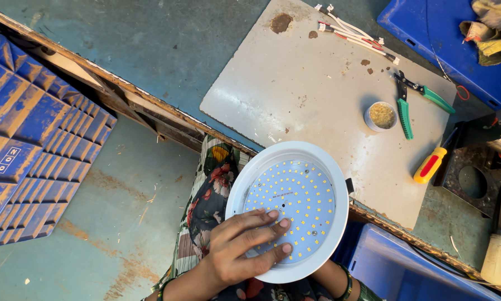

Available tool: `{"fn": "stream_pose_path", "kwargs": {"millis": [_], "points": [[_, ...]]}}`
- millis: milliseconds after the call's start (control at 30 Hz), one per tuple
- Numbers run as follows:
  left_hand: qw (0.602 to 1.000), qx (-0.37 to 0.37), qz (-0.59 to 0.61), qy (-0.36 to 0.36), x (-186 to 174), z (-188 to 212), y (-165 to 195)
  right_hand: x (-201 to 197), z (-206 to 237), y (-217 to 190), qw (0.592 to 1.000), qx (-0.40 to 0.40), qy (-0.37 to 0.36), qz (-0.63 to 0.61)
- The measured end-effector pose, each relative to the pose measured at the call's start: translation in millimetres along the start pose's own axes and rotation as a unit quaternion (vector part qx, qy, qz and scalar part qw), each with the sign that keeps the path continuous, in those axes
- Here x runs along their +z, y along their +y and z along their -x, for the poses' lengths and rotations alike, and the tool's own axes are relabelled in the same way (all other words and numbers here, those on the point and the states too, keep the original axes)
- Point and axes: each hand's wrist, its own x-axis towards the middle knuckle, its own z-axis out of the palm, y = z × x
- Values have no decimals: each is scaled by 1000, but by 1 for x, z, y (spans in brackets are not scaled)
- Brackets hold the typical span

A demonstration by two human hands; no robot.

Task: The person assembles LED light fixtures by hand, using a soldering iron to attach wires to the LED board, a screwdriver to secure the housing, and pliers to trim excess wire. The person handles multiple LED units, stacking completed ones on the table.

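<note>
White round LED lamp [288, 207] | left hand [240, 249] fingers [272, 224] flat on its lower-left face

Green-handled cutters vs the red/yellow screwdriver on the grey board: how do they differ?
The green-handled cutters have two handles splayed apart in a V; the screwdriver has a single stubby handle. The cutters' handles are green with dark jaws; the screwdriver's is yellow with a red band. The cutters lie wholly on the grey board beside a small round tin; the screwdriver sits at the board's right edge. Both lie untouched, apart from the hands.
</note>
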Motion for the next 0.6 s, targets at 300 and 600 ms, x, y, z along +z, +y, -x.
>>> {"fn": "stream_pose_path", "kwargs": {"millis": [300,600], "points": [[1000,2,-16,7,-3,-6,-4,-4,-11,1,999,-21,-11,29],[1000,-5,-3,-9,-4,-6,-3,-36,-5,3,983,-159,79,39]]}}
